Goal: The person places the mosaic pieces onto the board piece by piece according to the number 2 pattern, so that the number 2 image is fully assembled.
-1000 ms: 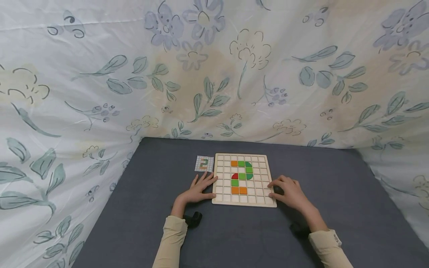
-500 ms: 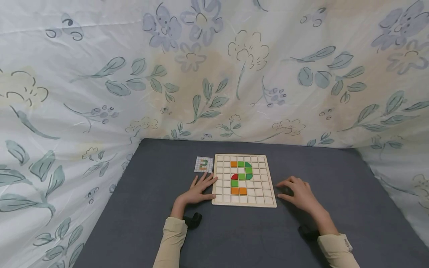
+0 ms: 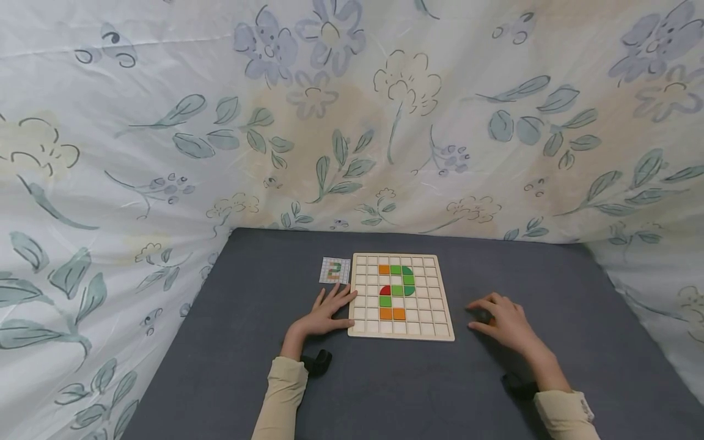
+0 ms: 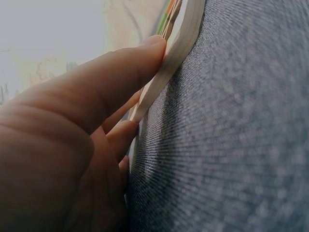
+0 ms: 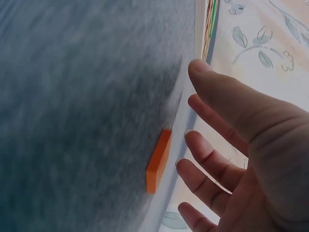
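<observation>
A wooden grid board lies on the table, with orange, green and red pieces laid in its cells in a shape like a 2. My left hand rests at the board's left edge, fingers spread and thumb on the rim in the left wrist view. Right of the board, apart from it, my right hand hovers with fingers loosely bent and nothing between them. Below that hand, a loose orange block lies on the table in the right wrist view; the hand mostly hides it in the head view.
A small printed card with a grid and a coloured 2-like figure lies by the board's upper left corner. The dark grey tabletop is bordered by floral cloth at the back and sides.
My right hand has moved from the board's right edge away to the right, letting go of contact with it. The left hand and the board stay in place.
</observation>
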The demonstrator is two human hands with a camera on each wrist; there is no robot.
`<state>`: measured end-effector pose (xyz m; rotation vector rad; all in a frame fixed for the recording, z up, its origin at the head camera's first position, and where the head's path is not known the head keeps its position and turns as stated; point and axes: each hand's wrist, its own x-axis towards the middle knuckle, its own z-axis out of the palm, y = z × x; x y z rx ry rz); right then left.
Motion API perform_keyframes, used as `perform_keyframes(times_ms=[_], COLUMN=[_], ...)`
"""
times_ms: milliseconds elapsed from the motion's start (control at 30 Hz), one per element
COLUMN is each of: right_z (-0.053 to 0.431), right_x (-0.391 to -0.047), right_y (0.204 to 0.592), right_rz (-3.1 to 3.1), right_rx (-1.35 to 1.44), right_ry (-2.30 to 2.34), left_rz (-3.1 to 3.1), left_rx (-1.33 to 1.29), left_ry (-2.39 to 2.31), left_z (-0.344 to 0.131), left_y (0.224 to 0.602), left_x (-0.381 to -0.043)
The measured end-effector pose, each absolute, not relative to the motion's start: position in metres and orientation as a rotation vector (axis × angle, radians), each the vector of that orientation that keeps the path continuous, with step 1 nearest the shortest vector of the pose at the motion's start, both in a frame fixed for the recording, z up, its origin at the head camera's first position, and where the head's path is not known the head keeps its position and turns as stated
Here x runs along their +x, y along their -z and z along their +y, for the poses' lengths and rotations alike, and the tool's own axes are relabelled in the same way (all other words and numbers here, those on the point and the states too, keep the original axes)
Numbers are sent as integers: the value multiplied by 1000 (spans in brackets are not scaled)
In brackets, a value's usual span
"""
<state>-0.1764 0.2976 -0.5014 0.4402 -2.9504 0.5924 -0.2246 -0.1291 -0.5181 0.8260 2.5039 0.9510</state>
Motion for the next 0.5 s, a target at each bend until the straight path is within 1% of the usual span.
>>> perform_keyframes(times_ms=[500], right_z=[321], right_x=[-164], right_y=[501], right_rz=[-2986], right_rx=[393], right_ry=[-560], left_rz=[2508], left_rx=[808], left_ry=[-956], left_z=[-129], left_y=[518], left_x=[-225])
